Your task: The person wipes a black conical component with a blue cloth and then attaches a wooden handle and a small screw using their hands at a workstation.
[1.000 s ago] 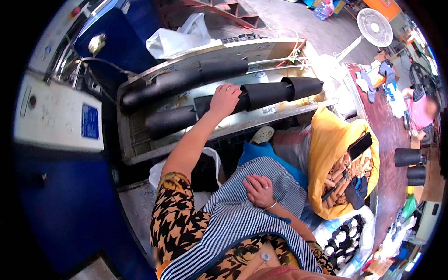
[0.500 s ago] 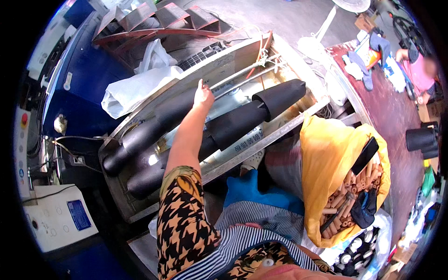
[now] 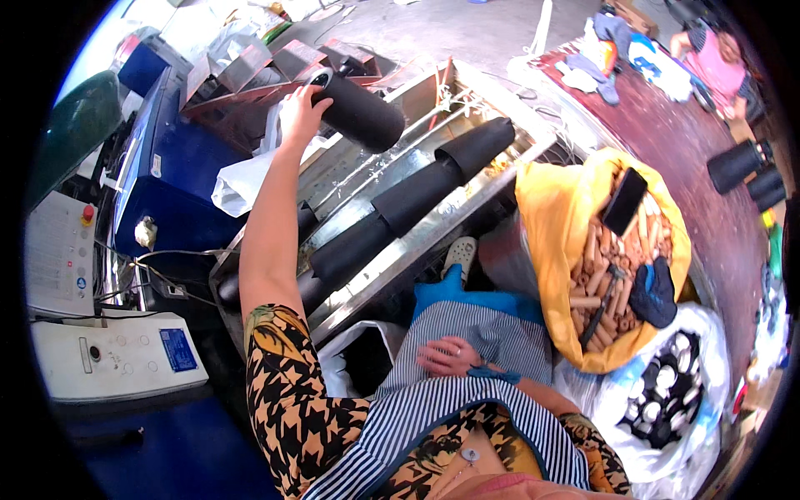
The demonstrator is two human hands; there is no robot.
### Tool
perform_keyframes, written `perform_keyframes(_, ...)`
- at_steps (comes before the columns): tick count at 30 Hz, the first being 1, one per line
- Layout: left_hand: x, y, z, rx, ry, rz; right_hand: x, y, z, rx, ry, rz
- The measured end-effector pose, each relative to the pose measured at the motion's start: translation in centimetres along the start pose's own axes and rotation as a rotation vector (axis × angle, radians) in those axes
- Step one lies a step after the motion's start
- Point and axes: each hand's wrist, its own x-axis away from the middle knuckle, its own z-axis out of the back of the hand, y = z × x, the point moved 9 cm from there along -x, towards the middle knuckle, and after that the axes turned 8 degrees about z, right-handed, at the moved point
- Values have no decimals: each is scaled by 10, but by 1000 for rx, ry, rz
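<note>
My left hand (image 3: 302, 115) is raised over the far left side of a long tray (image 3: 498, 181), its fingers closed round the capped end of a black cylinder (image 3: 362, 115). That cylinder is tilted, its wide end toward the right. Below it in the tray lies a slanting row of black cylinders (image 3: 408, 197), fitted end to end. More black pieces at the tray's near left are partly hidden by my left forearm. On my striped apron (image 3: 500, 333) rests my right hand (image 3: 448, 357), fingers stretched out and holding nothing.
A yellow sack (image 3: 554, 242) of brown tubes stands at my right, with a phone (image 3: 624, 202) on top. Beyond it is a plastic bag (image 3: 700, 400) of black and white pieces. Blue machinery (image 3: 183, 158) stands left. A person (image 3: 718, 67) sits beyond the reddish table (image 3: 667, 167).
My left hand has lifted a black cylinder out of the tray, up and to the left. My right hand now shows on my lap. The whole view has shifted.
</note>
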Motion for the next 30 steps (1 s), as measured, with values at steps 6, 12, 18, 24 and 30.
perform_keyframes(6, 50, 138, -1, 159, 172, -135, 10, 32, 20, -785, 280, -376)
perform_keyframes(12, 131, 264, -64, 78, -13, -242, 15, 66, 71, -759, 327, -441)
perform_keyframes(18, 147, 313, -98, 58, -186, -299, 96, 112, 115, -613, 354, -785)
perform_keyframes(24, 136, 309, -85, -161, -231, -188, 261, 204, 179, -50, 141, -1356)
perform_keyframes(30, 115, 360, -111, -353, -205, -268, 376, 263, 190, 175, -359, -1248)
